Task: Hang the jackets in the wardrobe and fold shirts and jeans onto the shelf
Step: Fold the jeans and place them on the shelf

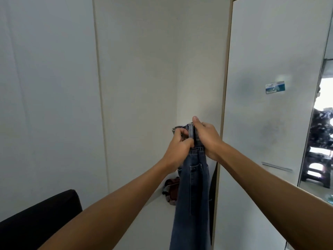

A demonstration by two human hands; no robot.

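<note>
I hold the jeans (193, 192) up in front of me by the waistband, my left hand (177, 150) and right hand (207, 139) close together with fingers curled tight on the denim, so the legs hang straight and matched for folding. Behind them a crumpled reddish garment (171, 191) lies on a white surface, and further right stands the white wardrobe door (266, 123).

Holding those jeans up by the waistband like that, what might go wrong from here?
The jeans hang full length from the left hand and right hand, both gripping the waistband close together, so a slipped grip would likely drop them. The loose legs might also brush the crumpled garment behind them or catch the wardrobe door edge.
</note>
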